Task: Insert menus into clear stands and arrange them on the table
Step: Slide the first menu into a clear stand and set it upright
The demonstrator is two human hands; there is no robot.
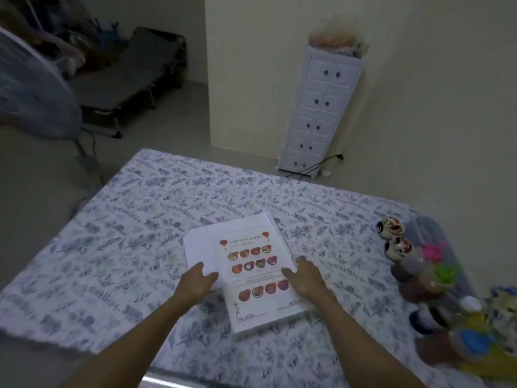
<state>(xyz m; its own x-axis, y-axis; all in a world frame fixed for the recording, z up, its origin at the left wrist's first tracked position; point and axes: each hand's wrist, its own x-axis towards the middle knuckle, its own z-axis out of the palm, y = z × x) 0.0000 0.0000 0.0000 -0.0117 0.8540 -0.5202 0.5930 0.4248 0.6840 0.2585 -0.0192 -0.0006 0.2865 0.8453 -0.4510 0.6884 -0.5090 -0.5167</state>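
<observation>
Menu stack (251, 264) lay flat near the middle of the desk (140, 219), toward the near edge, on a floral-print cloth. Top sheet was glossy white paper with food photos; its long axis ran near edge to far edge, tilted slightly left at the far end. Plain white sheets fanned out beneath, to the far left.

Left hand (197, 281) sat on the stack's left edge, fingers spread and flat, nothing gripped. Right hand (303, 278) was at the right edge, fingers loosely splayed, also holding nothing; contact with the paper unclear. Both were equally near, flanking the sheet.

Couldn't make out any clear stand for sure, though the top sheet's near edge looked thick. Jars and bottles (419, 275) were clustered along the right edge, blurred.

Likely next: pinch the top sheet from both sides.
</observation>
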